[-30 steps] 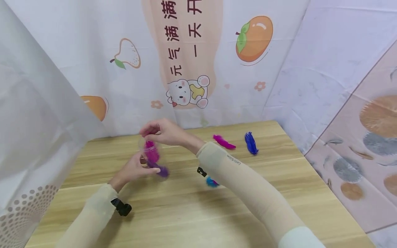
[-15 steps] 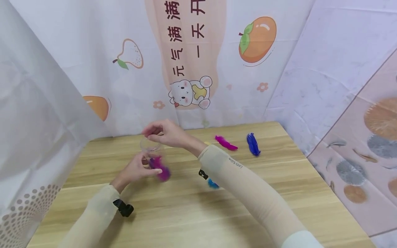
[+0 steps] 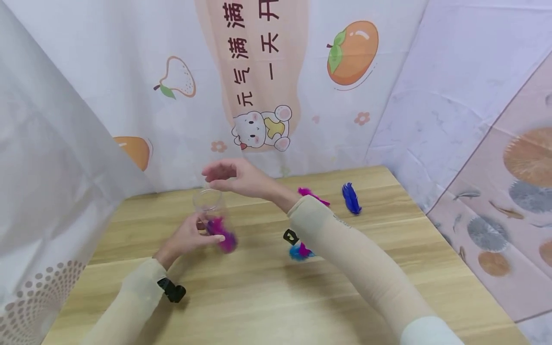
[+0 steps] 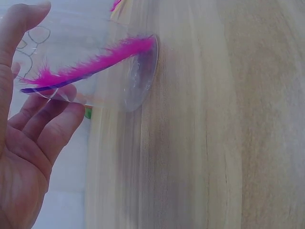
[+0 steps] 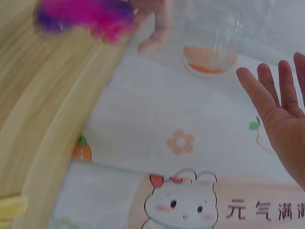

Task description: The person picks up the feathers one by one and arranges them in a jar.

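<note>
Since a second ago the right hand (image 3: pixel 235 178) has lifted off the clear plastic jar (image 3: pixel 210 211), fingers now spread and empty above its mouth. On the light wooden bench (image 3: pixel 267 297) the left hand (image 3: pixel 189 237) curls round the jar, which holds a magenta feather (image 4: pixel 95 64) over a purple one. Right of those fingers lie a blue feather (image 3: pixel 351 199), a pink feather (image 3: pixel 312 195) and a turquoise feather (image 3: pixel 297 252), apparently yet to go in. Open bench lies nearer the person; printed sheets wall three sides.

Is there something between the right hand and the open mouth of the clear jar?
Nothing visible does. The right hand hovers open just above the clear jar, which the left hand holds upright on the table.
</note>
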A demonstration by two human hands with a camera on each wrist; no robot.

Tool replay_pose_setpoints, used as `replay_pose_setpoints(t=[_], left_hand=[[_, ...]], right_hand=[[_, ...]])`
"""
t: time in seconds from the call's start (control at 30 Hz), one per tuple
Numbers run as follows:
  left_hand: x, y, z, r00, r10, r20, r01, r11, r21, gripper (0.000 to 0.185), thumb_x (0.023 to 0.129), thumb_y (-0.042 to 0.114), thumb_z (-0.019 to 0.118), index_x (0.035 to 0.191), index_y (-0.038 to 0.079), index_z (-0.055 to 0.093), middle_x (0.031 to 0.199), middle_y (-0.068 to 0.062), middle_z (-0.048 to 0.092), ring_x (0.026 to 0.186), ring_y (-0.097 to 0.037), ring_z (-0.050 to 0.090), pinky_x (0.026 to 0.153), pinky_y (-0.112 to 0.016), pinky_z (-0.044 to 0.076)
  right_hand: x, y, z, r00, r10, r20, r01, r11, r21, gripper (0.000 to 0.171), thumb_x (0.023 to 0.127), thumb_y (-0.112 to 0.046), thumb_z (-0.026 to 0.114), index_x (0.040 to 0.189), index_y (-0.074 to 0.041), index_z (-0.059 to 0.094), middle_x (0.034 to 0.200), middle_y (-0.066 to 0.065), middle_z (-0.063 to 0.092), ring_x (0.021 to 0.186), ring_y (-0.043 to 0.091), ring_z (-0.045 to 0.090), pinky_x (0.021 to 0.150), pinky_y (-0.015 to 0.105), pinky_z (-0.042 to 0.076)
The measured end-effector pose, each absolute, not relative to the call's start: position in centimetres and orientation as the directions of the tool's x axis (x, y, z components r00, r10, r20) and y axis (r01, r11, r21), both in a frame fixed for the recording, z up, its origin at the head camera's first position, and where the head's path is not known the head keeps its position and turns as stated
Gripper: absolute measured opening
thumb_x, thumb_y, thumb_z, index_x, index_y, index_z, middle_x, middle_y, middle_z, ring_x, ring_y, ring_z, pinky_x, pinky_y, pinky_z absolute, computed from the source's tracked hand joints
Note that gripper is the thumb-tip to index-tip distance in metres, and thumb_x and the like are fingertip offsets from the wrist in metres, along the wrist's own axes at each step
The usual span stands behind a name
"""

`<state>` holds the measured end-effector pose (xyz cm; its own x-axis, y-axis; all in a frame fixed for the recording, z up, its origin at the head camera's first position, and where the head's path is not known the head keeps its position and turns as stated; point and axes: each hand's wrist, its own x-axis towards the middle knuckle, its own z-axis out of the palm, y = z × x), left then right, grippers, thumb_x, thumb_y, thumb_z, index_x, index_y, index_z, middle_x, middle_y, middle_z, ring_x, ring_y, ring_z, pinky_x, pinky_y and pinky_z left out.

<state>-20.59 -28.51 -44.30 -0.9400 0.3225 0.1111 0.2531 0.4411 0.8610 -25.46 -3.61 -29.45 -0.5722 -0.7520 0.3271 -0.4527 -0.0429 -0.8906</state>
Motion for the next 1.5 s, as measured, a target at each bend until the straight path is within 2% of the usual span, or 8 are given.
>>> replay_pose_setpoints(t=[0.3,0.57,0.9,1.0,1.13,1.23,1.33,1.5], left_hand=[[-20.2,-28.6,-44.7,-0.945,0.311,0.101,0.24,0.453,0.858,0.059,0.08,0.015,0.088,0.127,-0.001,0.056,0.118,-0.019,0.067,0.096,-0.029,0.068,0.08,-0.032,0.058],[-20.4,-28.8,-44.5,-0.948,0.306,0.091,0.231,0.46,0.858,0.057,0.079,0.015,0.089,0.126,-0.002,0.059,0.114,-0.019,0.066,0.093,-0.027,0.068,0.079,-0.032,0.058],[-20.5,-28.6,-44.8,-0.953,0.295,0.064,0.204,0.471,0.858,0.058,0.08,0.018,0.089,0.126,-0.001,0.059,0.115,-0.018,0.066,0.097,-0.029,0.068,0.081,-0.032,0.058],[-20.5,-28.6,-44.7,-0.953,0.295,0.065,0.205,0.473,0.857,0.059,0.08,0.018,0.089,0.126,-0.002,0.058,0.116,-0.018,0.066,0.098,-0.028,0.068,0.082,-0.032,0.058],[-20.4,-28.5,-44.6,-0.953,0.295,0.07,0.208,0.472,0.857,0.059,0.08,0.017,0.089,0.125,-0.003,0.057,0.117,-0.019,0.066,0.098,-0.029,0.068,0.082,-0.033,0.058],[-20.4,-28.4,-44.5,-0.954,0.291,0.068,0.205,0.473,0.857,0.059,0.079,0.017,0.089,0.125,-0.003,0.057,0.117,-0.019,0.065,0.097,-0.029,0.068,0.081,-0.033,0.058],[-20.3,-28.4,-44.5,-0.956,0.287,0.066,0.204,0.481,0.853,0.059,0.079,0.017,0.089,0.124,-0.003,0.056,0.118,-0.02,0.065,0.097,-0.028,0.067,0.082,-0.033,0.058],[-20.3,-28.6,-44.5,-0.955,0.287,0.07,0.208,0.485,0.85,0.06,0.081,0.018,0.088,0.126,-0.003,0.055,0.118,-0.02,0.064,0.099,-0.028,0.067,0.083,-0.036,0.058]], right_hand=[[-27.1,2.2,-30.5,-0.555,-0.805,0.208,-0.478,0.105,-0.872,0.042,0.099,-0.016,0.067,0.139,-0.007,0.056,0.129,0.007,0.066,0.12,0.027,0.062,0.095,0.035,0.054],[-29.1,8.4,-32.8,-0.641,-0.766,0.044,-0.442,0.322,-0.837,0.049,0.099,-0.021,0.068,0.145,-0.011,0.053,0.137,0.006,0.061,0.127,0.027,0.058,0.101,0.039,0.051],[-31.0,13.0,-37.9,-0.774,-0.626,-0.098,-0.408,0.611,-0.678,0.054,0.098,-0.018,0.069,0.145,0.001,0.05,0.137,0.024,0.059,0.126,0.04,0.057,0.102,0.048,0.049],[-31.6,13.9,-39.7,-0.808,-0.57,-0.15,-0.39,0.708,-0.589,0.054,0.096,-0.019,0.069,0.142,0.006,0.052,0.13,0.027,0.062,0.119,0.038,0.061,0.101,0.049,0.049],[-31.5,14.6,-41.1,-0.829,-0.485,-0.278,-0.273,0.785,-0.555,0.058,0.096,-0.024,0.072,0.141,0.006,0.052,0.115,0.021,0.067,0.082,0.026,0.064,0.079,0.044,0.056],[-31.1,14.9,-41.7,-0.824,-0.453,-0.342,-0.228,0.815,-0.532,0.047,0.094,-0.029,0.074,0.127,0.002,0.062,0.094,0.009,0.063,0.065,0.018,0.053,0.063,0.034,0.05],[-30.9,14.9,-42.4,-0.821,-0.428,-0.379,-0.216,0.847,-0.486,0.031,0.092,-0.035,0.076,0.097,-0.005,0.067,0.073,0.0,0.052,0.06,0.013,0.046,0.053,0.026,0.041],[-30.7,14.8,-43.5,-0.823,-0.344,-0.452,-0.095,0.868,-0.488,0.042,0.089,-0.043,0.078,0.073,-0.011,0.057,0.058,-0.004,0.041,0.05,0.013,0.039,0.044,0.025,0.03]])
